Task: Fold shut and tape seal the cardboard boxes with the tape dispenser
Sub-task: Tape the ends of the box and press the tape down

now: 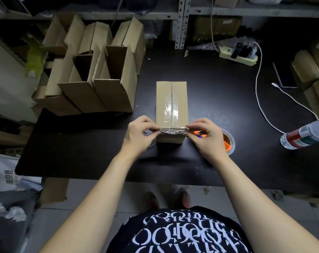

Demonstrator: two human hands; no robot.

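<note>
The cardboard box (170, 99) sits mid-table on the black table (219, 99) with its flaps shut. Its long axis runs 12 to 6 o'clock, one short end facing the person. Clear tape covers the near half of the centre seam.

The left hand (138, 130) and right hand (206, 136) each pinch one end of a tape strip (174, 130) stretched 9 to 3 across the box's near top edge. To do this well, I judge: keep it taut, land the middle first, then smooth outward — it looks wrinkled.

The orange tape dispenser (228, 141) lies at the box's 4 o'clock, and the open boxes (93, 84) wait at 10.
</note>
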